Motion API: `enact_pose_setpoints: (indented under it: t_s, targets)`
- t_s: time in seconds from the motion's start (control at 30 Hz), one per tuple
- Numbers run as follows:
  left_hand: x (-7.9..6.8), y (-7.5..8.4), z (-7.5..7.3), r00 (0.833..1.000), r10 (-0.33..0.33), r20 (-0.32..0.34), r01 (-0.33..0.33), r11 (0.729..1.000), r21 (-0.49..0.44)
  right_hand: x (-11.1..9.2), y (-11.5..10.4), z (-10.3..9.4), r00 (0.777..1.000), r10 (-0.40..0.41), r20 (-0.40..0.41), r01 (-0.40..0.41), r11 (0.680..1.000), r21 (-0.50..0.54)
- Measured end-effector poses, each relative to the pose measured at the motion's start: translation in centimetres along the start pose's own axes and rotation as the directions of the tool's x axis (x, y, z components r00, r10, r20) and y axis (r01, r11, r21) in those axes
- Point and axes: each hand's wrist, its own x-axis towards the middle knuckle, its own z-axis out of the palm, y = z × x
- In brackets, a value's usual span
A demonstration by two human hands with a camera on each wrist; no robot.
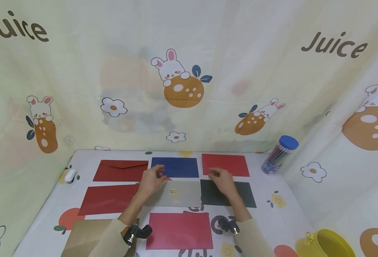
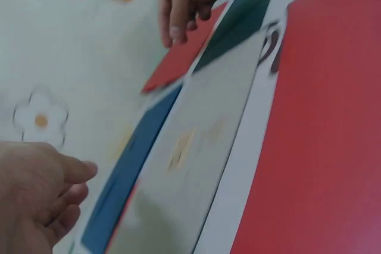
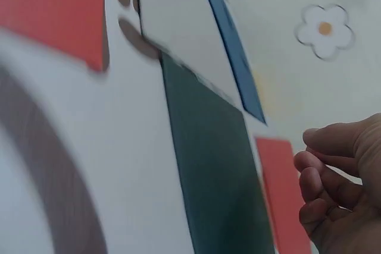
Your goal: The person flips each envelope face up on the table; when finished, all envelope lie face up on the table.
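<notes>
My left hand hovers over the left ends of a blue envelope and a grey envelope with a small gold print. Its fingers bend loosely around nothing. A sliver of red shows between those two envelopes. On the other side, my right hand hangs above a dark green envelope, fingertips near the lower edge of a bright red envelope. In the right wrist view its fingers are relaxed, with nothing held.
Left of the hands lie a flapped red envelope, a plain dark red envelope and a tan one. A pinkish-red envelope lies in front. A white stapler, a blue-lidded pencil jar and a yellow bucket stand around.
</notes>
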Motion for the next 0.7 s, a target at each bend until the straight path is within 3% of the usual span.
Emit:
enact_pose_setpoints:
  t_s: [0.17,0.3,0.5,0.7]
  targets:
    - [-0.6,3.0,2.5,0.988,0.108,0.106,-0.108,0.994,-0.013,-2.1,2.0,-3.8,0.999,-0.008,-0.033,0.007,0.999,-0.037]
    - [-1.2,5.0,5.0,0.971,0.166,0.174,-0.166,0.986,-0.018,-4.0,3.7,-6.1,0.997,0.070,-0.037,-0.072,0.996,-0.046]
    - [-1.9,6.5,8.5,0.943,0.159,0.293,-0.167,0.986,0.003,-6.5,6.2,-7.8,0.980,0.195,-0.045,-0.198,0.975,-0.097]
    - [-1.6,6.8,10.1,0.938,0.139,0.316,-0.150,0.989,0.013,-8.0,7.2,-8.7,0.970,0.236,-0.056,-0.242,0.962,-0.130]
